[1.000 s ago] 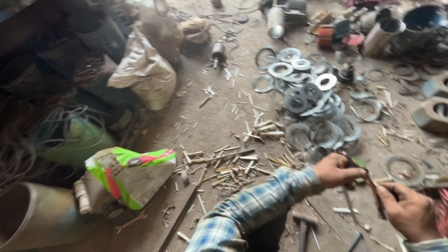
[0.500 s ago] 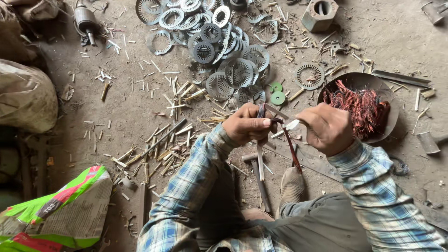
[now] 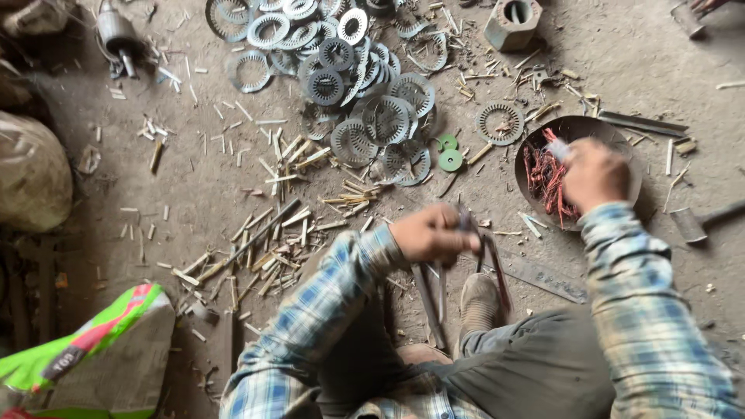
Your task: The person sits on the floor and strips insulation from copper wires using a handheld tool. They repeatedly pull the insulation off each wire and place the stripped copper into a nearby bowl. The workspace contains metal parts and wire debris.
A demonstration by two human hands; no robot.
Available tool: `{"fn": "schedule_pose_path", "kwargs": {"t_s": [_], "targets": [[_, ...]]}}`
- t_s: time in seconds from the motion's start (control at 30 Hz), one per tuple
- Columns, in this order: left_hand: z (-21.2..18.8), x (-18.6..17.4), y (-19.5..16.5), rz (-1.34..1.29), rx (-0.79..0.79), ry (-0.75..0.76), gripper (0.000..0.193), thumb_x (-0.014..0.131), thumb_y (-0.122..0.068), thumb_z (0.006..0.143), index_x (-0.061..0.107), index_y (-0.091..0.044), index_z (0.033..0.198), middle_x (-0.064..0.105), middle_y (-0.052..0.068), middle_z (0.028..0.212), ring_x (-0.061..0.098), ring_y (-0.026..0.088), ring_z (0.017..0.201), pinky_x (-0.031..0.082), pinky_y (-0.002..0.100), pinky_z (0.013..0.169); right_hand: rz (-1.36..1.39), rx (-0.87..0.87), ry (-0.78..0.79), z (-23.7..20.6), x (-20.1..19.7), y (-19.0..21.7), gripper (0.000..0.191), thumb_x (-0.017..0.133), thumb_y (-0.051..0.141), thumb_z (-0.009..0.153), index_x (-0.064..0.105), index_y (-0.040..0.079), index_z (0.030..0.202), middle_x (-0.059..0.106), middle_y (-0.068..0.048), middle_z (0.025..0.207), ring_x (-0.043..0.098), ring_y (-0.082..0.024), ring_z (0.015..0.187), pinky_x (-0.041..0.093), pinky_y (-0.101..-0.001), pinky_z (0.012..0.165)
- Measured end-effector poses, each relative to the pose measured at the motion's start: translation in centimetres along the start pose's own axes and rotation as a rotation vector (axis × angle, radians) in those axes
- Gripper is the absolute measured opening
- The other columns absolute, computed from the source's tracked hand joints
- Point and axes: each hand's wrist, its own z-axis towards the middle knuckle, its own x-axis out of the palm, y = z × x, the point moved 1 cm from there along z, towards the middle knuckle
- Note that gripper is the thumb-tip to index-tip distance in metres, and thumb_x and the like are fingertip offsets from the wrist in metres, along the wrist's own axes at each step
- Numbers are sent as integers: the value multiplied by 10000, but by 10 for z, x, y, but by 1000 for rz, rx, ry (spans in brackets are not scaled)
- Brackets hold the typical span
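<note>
Left hand (image 3: pixel 429 233): closed around the top of long dark metal pliers (image 3: pixel 493 260), held above the dusty floor near a worn shoe (image 3: pixel 479 301). Right hand (image 3: pixel 594 174): over a round dark metal pan (image 3: pixel 621 140) of reddish copper wire scraps (image 3: pixel 545 178), fingers bunched; grip unclear. Pile of toothed grey steel rings (image 3: pixel 349 85) lies beyond.

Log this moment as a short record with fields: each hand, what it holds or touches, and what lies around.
left hand: closed around a pair of pliers, its handles pointing down toward the shoe
right hand: over the dark round pan, at the reddish copper wire in it
floor ahead: pile of toothed metal rings, two green washers, scattered pale slivers
left edge: green and pink sack
right edge: hammer, partly out of view
</note>
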Motion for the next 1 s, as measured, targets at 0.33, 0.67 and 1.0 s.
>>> {"fn": "schedule_pose_path", "kwargs": {"t_s": [0.33,0.67,1.0], "targets": [[2,-38,5,-552,275,-160,217,725,-214,989,703,-1,949,467,-71,608,405,78,499,335,266,477,821,-14,830,-33,15,63,275,538,135,998,687,5,1189,755,-165,1003,731,-274,885,616,-416,831],[-5,-38,6,-357,333,47,220,706,-193,1017,645,-29,885,515,-47,703,429,80,608,321,266,570,2090,64,1561,-75,-13,116,263,512,124,1070,605,-86,1198,716,-243,1040,740,-397,902,617,-546,771],[-8,-25,0,-359,320,258,207,706,-183,978,682,-6,874,527,-40,710,432,83,653,317,264,595,2059,-100,1726,-109,-3,127,151,583,88,1056,627,-47,1108,702,-195,1029,736,-398,948,608,-523,840]]}}
